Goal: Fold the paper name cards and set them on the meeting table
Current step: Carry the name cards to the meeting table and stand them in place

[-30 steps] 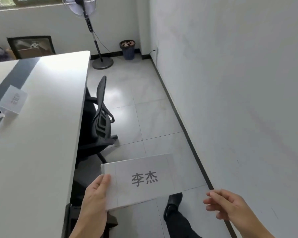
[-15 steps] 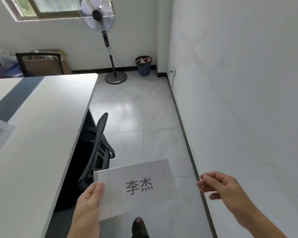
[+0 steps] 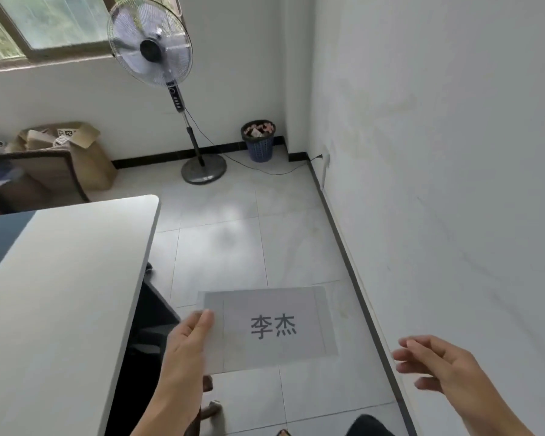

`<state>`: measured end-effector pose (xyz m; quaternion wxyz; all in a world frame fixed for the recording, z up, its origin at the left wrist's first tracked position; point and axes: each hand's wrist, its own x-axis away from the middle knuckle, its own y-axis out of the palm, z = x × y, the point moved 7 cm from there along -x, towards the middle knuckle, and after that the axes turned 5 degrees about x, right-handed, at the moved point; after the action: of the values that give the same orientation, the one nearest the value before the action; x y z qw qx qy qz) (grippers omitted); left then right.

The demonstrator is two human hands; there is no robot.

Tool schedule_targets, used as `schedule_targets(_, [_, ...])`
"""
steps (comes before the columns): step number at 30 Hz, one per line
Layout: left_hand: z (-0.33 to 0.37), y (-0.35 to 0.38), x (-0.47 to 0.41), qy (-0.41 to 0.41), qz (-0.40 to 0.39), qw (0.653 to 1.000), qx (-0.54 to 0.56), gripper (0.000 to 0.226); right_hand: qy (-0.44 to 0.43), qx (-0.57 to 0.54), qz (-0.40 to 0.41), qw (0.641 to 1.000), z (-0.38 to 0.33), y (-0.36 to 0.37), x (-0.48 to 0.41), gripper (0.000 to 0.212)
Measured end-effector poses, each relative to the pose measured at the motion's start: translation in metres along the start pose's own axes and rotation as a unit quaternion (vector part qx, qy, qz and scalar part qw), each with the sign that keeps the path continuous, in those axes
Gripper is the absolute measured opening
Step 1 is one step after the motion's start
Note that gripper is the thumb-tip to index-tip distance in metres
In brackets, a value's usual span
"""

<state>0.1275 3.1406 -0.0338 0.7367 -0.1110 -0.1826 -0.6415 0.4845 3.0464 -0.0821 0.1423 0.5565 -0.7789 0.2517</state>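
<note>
Paper name card point(image 3: 271, 325), a flat white sheet printed with two dark characters at its centre and faint ruled lines near its borders, held face-up in the air above the tiled floor point(image 3: 233, 221). It lies to the right of the meeting table point(image 3: 60, 294), near that table's right edge but apart from it. The left hand point(image 3: 186, 344) grips the card by its left edge: the thumb lies pressed on the top face, while the fingers go under the sheet and are hidden. The right hand point(image 3: 438, 366) hovers near and to the right of the card, apart from its right edge; its fingers are loosely curled with the thumb apart from them, and it holds nothing. A dark chair point(image 3: 151, 316) is tucked under the table's right side, just left of the card. At the far end of the room a standing fan point(image 3: 150, 42) rises from a round base on the floor, with its cord running right to a socket point(image 3: 326, 158) low on the white wall point(image 3: 438, 152). A blue wastebasket point(image 3: 258, 143) stands in the far corner, right of the fan. Far left, an open cardboard box point(image 3: 88, 165) sits against the wall below a window point(image 3: 54, 23).
</note>
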Motion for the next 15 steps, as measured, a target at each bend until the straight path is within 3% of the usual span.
schedule_targets(6, [0.05,0.082,-0.134,-0.004,-0.01,1.0,-0.007,0.03,0.006,-0.01,0.008,1.0,-0.064,-0.008,-0.144,0.019])
schedule_targets(15, [0.106,0.143,-0.3,-0.012,0.092,0.993,0.071,0.028,-0.034,0.047,-0.076,0.995,-0.234,0.022,-0.38,0.023])
